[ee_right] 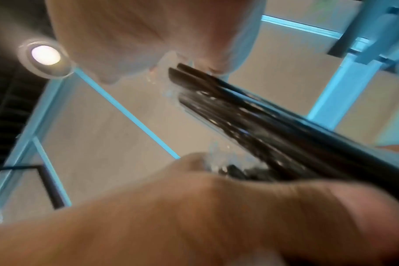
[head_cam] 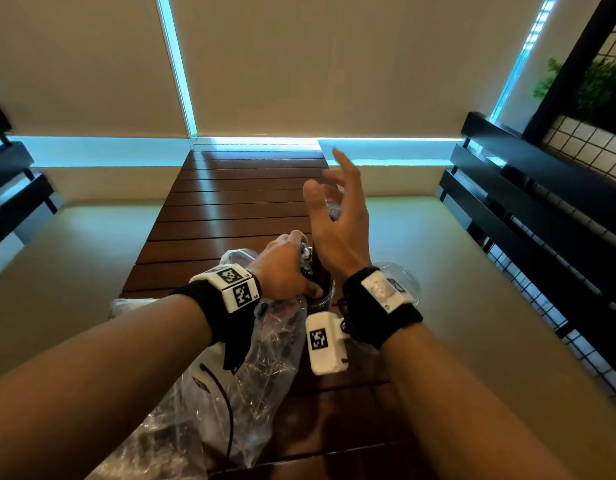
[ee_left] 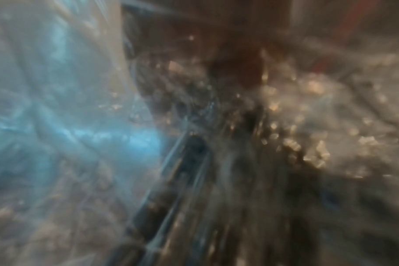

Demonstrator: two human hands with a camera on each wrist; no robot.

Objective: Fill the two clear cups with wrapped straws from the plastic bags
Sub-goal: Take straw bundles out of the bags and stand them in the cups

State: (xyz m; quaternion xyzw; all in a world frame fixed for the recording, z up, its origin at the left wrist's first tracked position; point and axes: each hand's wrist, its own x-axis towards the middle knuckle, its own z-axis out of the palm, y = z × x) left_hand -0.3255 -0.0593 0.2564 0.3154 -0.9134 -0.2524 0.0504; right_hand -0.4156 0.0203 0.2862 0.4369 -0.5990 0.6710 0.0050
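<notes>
two hands over the slatted wooden tabletop [head_cam: 230, 188] from where i sit watching. my left hand [head_cam: 285, 268] is curled around a bundle of wrapped straws [head_cam: 306, 258], gripping it near the top; the crinkled wrapper ends poke out just above the fist. the bundle stands in a clear cup [head_cam: 322, 296] right below that hand, dark straws showing through the cup wall. my right hand [head_cam: 337, 220] is raised above and beyond the left, fingers [head_cam: 341, 161] spread and loosely bent. in the head view it looks free of anything, but the right wrist view shows dark straws [ee_right: 251, 117] in clear wrap running between the thumb and the fingers [ee_right: 148, 36], with one fingertip close to the straw ends — i cannot tell whether it touches them. a second clear cup [head_cam: 403, 282] sits just right of the first, partly behind my right wrist; what is in it i cannot make out.

a crumpled plastic bag [head_cam: 265, 358] lies on the near tabletop under my left forearm, running from the cup back toward me. another piece of clear plastic [head_cam: 126, 306] shows at the tabletop's left edge.

the left wrist view is a blur — clear film [ee_left: 57, 108] on the left, dark straw shapes [ee_left: 189, 171] through the middle, nothing sharper.
</notes>
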